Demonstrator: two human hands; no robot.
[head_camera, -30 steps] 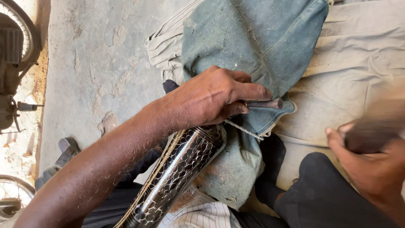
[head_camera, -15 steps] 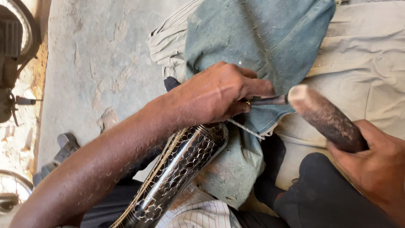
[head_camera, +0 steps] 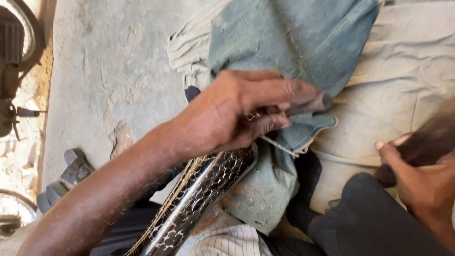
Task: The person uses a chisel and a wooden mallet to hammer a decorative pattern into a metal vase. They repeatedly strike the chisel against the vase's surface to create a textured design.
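Fingers of the left hand [head_camera: 237, 114] pinch a thin metal punch [head_camera: 303, 105] against the blue-grey cloth [head_camera: 294, 42], a chrome patterned tube [head_camera: 199, 199] running out at seven o'clock beneath the wrist, while at four o'clock the right hand [head_camera: 422, 185] grips a blurred dark mallet [head_camera: 422, 147].

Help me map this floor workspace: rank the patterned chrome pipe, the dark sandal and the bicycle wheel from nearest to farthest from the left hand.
From the left hand:
1. Patterned chrome pipe, just below it.
2. Dark sandal, lower left on the concrete.
3. Bicycle wheel, bottom-left corner.
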